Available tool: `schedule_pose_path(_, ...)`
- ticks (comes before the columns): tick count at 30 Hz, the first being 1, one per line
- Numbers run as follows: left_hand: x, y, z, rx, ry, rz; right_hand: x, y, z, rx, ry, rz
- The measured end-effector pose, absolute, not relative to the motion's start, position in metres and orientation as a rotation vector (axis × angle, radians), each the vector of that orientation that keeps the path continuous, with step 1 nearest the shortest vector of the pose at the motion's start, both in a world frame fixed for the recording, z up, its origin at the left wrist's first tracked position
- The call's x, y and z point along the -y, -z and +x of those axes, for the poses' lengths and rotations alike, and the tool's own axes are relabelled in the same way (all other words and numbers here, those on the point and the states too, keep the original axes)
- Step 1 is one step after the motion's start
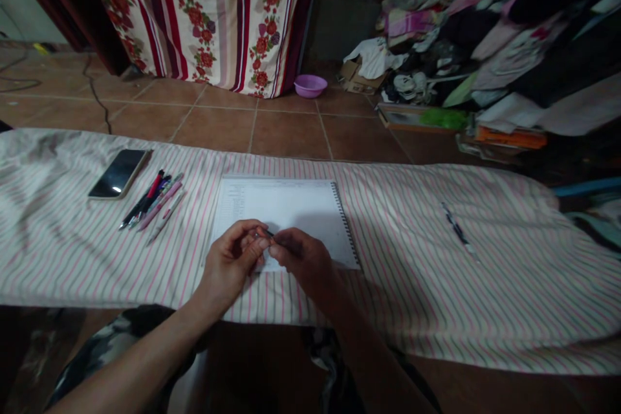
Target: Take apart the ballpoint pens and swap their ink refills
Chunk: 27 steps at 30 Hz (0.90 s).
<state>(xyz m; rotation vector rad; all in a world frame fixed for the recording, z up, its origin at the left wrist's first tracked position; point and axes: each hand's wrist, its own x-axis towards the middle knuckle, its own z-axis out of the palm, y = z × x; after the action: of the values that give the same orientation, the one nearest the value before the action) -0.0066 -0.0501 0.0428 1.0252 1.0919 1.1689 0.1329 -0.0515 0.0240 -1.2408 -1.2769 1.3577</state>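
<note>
Evidently, in the head view, a striped cloth (412,220) covered the long surface, its stripes running from far to near, with a tiled floor (286,129) beyond it. On the far side hung a flowered curtain (228,19), a purple basin (310,87) stood just right of its hem, and a clothes heap (490,45) filled the far right. A spiral notebook (291,200) lay open mid-cloth, its coil on the right; a phone (120,173) and a pen bundle (159,206) lay left, and a lone pen (455,226) right, slanting from far left to near right. Over the notebook's near part, the left hand (235,255) and right hand (305,255) both pinched a small dark slender piece (269,233) between their fingertips. Its long axis ran roughly left to right, the left end slightly farther; which end was the tip could not be told.
</note>
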Motion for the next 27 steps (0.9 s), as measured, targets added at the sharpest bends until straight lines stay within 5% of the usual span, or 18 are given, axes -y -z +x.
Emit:
schedule_pose_path(16,0.0503,-0.0451,-0.0073,-1.064,-1.028,0.993,0.053,-0.0273,0.1368,1.157,-1.685,-1.081)
schedule_pose_path(27,0.0492,-0.0429,-0.0069,-1.04,-1.121,0.994,0.0521,-0.0297,0.1363,1.117,-1.616,-1.142)
